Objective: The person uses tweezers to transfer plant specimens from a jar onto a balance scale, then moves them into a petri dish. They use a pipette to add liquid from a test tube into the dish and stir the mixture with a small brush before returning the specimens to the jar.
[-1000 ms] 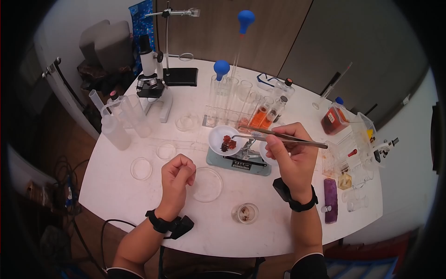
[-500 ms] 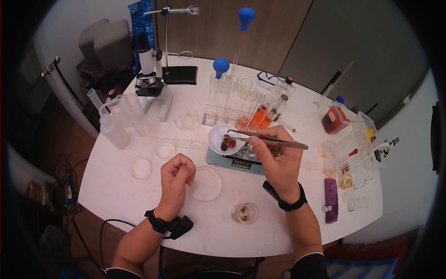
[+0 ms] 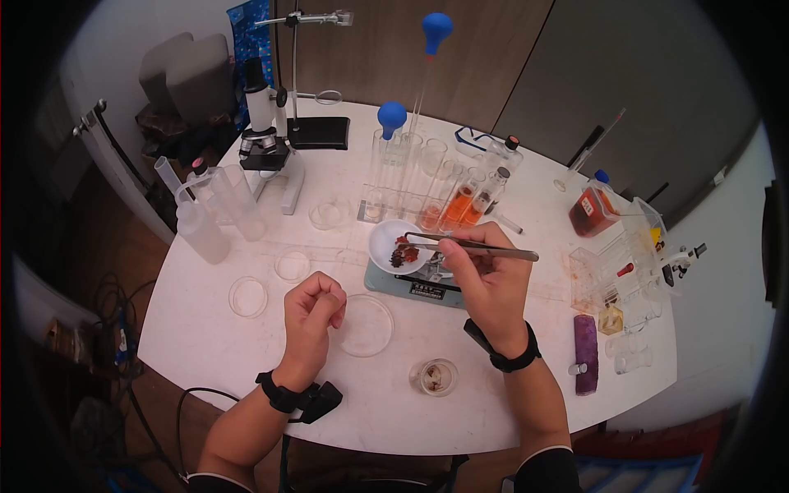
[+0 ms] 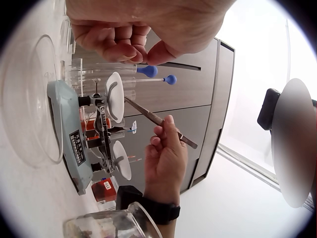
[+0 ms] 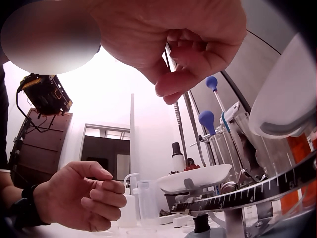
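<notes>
My right hand [image 3: 498, 283] pinches metal tweezers [image 3: 514, 252] over the left white pan [image 3: 383, 245] of a teal balance [image 3: 393, 283]. Their tips are at the dark red pieces [image 3: 403, 253] in that pan; whether they grip a piece cannot be told. In the left wrist view the tweezers [image 4: 151, 117] slant down to the pan [image 4: 115, 97]. My left hand [image 3: 315, 316] is held beside a glass dish [image 3: 366, 353], its fingers loosely curled with nothing in them, as the right wrist view also shows of that hand [image 5: 84, 196].
A small beaker [image 3: 434, 378] stands near the front edge. Behind the balance are test tubes [image 3: 457, 205] with orange liquid. A microscope [image 3: 263, 123] and plastic bottles [image 3: 201, 234] stand at the left, a purple block [image 3: 585, 353] and glassware [image 3: 633, 360] at the right.
My right hand has moved left and the tweezers' rear end has shifted left with it, their tips staying around the pan. My left hand has hardly moved.
</notes>
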`<state>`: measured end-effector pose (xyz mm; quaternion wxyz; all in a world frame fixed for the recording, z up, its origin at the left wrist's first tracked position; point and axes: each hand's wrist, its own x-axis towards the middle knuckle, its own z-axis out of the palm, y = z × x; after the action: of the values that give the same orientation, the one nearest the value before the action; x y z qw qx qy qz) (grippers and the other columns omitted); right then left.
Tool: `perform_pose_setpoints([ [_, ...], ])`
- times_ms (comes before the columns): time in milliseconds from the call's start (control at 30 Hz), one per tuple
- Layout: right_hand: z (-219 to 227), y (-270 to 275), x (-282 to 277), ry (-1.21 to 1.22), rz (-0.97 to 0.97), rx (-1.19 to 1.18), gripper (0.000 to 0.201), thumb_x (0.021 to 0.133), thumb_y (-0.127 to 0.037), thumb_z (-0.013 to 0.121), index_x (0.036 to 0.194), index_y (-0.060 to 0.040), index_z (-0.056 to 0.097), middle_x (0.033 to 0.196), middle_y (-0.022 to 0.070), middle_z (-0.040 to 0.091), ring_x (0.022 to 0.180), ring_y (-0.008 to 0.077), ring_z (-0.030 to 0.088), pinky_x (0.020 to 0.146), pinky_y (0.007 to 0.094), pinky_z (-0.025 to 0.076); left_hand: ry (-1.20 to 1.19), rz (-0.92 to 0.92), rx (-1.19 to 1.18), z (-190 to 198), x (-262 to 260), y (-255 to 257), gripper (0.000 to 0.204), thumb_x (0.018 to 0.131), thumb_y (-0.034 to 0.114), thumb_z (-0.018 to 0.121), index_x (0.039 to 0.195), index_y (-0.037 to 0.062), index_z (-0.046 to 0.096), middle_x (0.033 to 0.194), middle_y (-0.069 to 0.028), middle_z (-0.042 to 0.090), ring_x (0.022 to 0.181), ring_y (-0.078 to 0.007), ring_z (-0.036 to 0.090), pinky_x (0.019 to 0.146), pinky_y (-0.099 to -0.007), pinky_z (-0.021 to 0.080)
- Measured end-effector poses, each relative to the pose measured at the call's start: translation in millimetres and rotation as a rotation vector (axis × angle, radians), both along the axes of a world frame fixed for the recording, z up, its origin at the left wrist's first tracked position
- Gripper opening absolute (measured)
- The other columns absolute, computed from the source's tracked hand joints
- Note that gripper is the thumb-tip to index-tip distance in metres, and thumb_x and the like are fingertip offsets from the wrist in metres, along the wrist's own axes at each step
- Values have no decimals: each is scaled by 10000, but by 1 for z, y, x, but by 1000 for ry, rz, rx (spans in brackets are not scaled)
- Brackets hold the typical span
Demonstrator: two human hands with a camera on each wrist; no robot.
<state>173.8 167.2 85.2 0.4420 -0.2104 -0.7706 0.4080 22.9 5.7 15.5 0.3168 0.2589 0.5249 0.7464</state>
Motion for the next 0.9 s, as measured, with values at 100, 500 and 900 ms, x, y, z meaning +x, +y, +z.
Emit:
perform_pose_setpoints([
  [100, 0, 0, 2, 89, 24, -18, 165, 889, -122, 717, 925, 26, 652, 718, 51, 677, 605, 63, 609, 538, 188, 463, 3, -2, -2, 0, 0, 0, 107, 842, 110, 514, 746, 68, 535, 634, -1, 530, 549, -57, 433, 505, -199, 313],
  [500, 45, -4, 37, 315, -39, 1, 142, 901, -57, 680, 949, 42, 590, 768, 85, 659, 624, 96, 643, 538, 208, 542, -8, -9, -7, 1, 1, 0, 106, 845, 95, 514, 748, 60, 537, 647, 1, 525, 563, -60, 431, 516, -202, 325],
  [900, 77, 26, 88, 348, -305, 167, 130, 910, -97, 669, 945, 12, 607, 650, 85, 638, 524, 115, 612, 490, 208, 485, -11, -19, -4, -2, -1, -2, 108, 863, 93, 537, 765, 52, 556, 679, 12, 532, 593, -51, 447, 535, -201, 351],
])
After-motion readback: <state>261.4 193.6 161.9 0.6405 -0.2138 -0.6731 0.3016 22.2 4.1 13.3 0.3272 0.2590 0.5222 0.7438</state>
